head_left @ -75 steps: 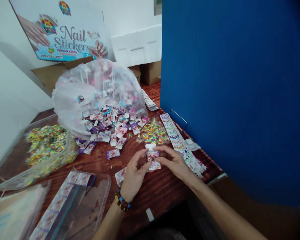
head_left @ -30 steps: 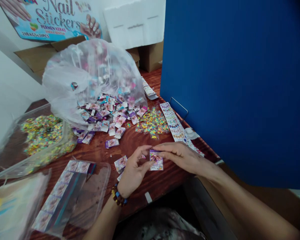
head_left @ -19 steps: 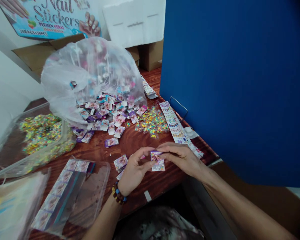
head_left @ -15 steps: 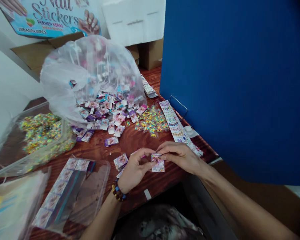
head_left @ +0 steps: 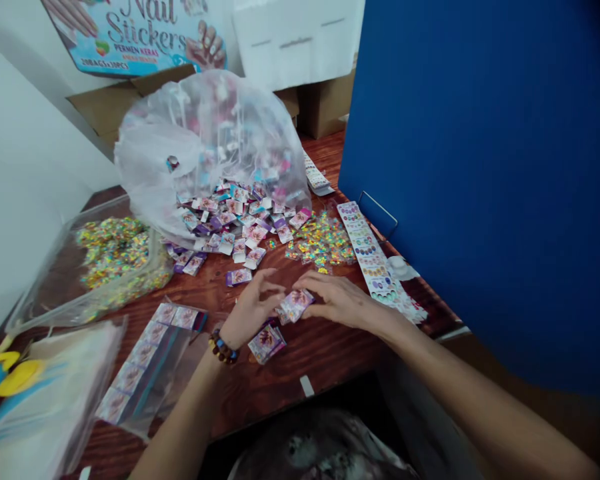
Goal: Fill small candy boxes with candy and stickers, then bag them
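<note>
My left hand [head_left: 250, 308], with a bead bracelet on its wrist, and my right hand [head_left: 337, 301] meet over the wooden table [head_left: 260, 390] near its front edge. Between their fingertips they pinch a small pink and purple sticker packet [head_left: 295, 303], held tilted just above the wood. A short stack of like packets [head_left: 266, 341] lies on the table just below my left hand. One loose packet [head_left: 239, 276] lies just beyond my left fingers.
A big clear plastic bag [head_left: 210, 133] spills a pile of packets [head_left: 230, 223]. Colourful sachets [head_left: 323, 241] and a nail-sticker strip [head_left: 367, 250] lie to the right. A clear tray [head_left: 55, 293] of coloured bits, a clear bag of lined-up packets [head_left: 150, 353], a blue partition [head_left: 480, 167].
The camera has shifted, so everything sits further right in view. Both hands have moved slightly away from the table edge, and the packet now lies flatter between the fingers.
</note>
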Tool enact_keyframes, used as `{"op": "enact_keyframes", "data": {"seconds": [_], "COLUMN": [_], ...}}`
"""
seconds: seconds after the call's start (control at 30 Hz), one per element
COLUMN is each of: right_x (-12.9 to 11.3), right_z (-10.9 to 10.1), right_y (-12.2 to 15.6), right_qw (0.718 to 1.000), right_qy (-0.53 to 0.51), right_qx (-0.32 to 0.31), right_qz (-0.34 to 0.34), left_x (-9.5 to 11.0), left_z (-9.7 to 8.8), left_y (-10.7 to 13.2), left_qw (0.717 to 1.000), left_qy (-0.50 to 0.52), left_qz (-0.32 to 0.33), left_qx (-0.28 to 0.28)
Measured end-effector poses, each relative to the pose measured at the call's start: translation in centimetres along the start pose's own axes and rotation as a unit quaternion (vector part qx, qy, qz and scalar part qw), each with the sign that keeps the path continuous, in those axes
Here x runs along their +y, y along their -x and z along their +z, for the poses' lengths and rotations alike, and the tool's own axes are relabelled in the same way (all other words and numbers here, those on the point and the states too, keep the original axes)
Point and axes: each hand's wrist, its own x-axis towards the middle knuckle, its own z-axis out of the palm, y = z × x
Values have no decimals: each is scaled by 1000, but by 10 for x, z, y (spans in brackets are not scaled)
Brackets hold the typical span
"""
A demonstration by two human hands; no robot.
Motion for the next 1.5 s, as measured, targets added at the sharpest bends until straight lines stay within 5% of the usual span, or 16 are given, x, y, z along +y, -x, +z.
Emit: {"op": "enact_keyframes", "data": {"seconds": [0.1, 0.2, 0.43, 0.6, 0.73, 0.97, 1.1, 1.17, 1.33, 1.5], "right_x": [11, 17, 17, 17, 24, 40, 1, -39, -125, -135], "right_z": [18, 38, 52, 51, 58, 62, 57, 65, 135, 201], "right_y": [-10, -12, -16, -19, -17, -4, -8, -16, -50, -89], "right_qw": [998, 998, 998, 994, 992, 994, 989, 994, 999, 994], "right_qy": [39, 47, 63, 92, 108, 104, 75, 39, 9, 72], "right_qx": [22, 8, -18, -49, -64, -14, 83, 66, -32, -35], "right_qz": [53, 30, 9, 18, 8, 28, 95, 78, 28, 71], "left_x": [-13, -26, -54, -76, -94, -116, -112, -108, -100, -100], "left_z": [-16, -30, -62, -93, -105, -97, -98, -102, -113, -120], "left_y": [15, 43, 113, 151, 172, 179, 179, 180, 179, 178], "left_qw": [990, 973, 908, 826, 802, 719, 700, 692, 693, 714], "left_qy": [-6, -24, -269, -444, -502, -627, -650, -654, -659, -621], "left_qz": [59, 66, 60, 117, 133, -27, -66, -80, -42, 5], "left_qx": [130, 218, 315, 327, 295, 299, 290, 294, 291, 323]}}
